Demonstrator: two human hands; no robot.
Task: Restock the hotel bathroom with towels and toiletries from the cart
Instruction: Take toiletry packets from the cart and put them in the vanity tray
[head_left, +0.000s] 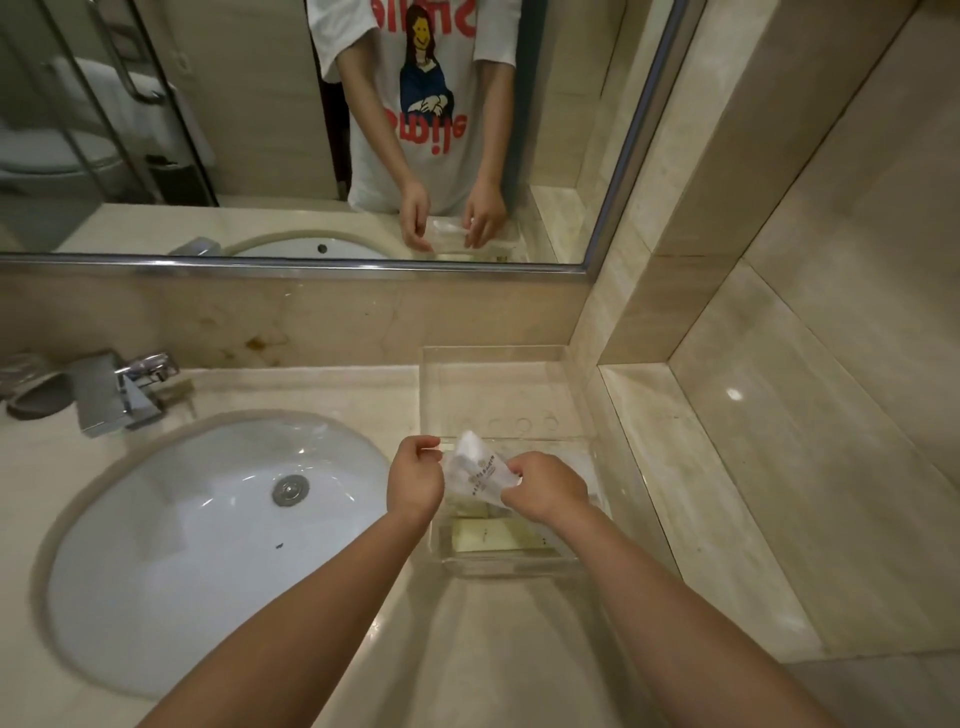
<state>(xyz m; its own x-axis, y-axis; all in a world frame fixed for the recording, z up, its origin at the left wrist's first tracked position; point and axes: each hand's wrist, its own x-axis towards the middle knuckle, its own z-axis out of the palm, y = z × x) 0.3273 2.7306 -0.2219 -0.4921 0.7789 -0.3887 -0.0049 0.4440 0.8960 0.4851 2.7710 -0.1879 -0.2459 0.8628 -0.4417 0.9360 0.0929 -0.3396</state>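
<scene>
Pinched a small translucent white plastic sachet (477, 470) taut from both sides, left grip (415, 477) closed on its left edge and right grip (545, 484) closed on its right corner, probably to flatten it for filing. Poised it just above the clear acrylic tray (511, 566) on the beige marble counter (493, 649), beside the white oval sink (182, 545). Looked thin, crinkled, gold-printed.

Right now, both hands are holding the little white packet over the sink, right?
No. The head view shows the left hand and right hand holding the white packet over the clear tray, right of the sink.
</scene>
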